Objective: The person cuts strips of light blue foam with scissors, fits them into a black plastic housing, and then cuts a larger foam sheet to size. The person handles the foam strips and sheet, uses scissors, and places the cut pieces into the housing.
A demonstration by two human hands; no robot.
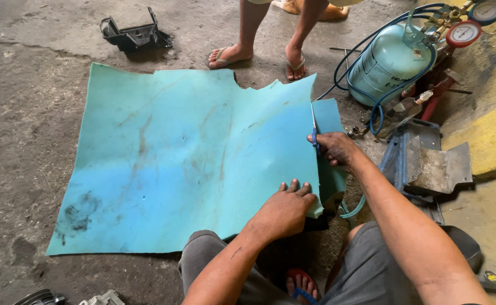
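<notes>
Cutting: right hand (333, 148) grips blue-handled scissors (314, 131) in teal foam sheet (174, 158).
Left hand (284, 209): spread flat, pressing sheet.
Gas cylinder (386, 62): two o'clock, contents unseen.

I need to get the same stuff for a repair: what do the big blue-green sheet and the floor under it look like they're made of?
The sheet looks like thin foam or rubbery gasket material: matte, limp, flat, smudged, with a clean slit where the right hand runs scissors. The floor looks like rough, stained bare concrete.
</notes>
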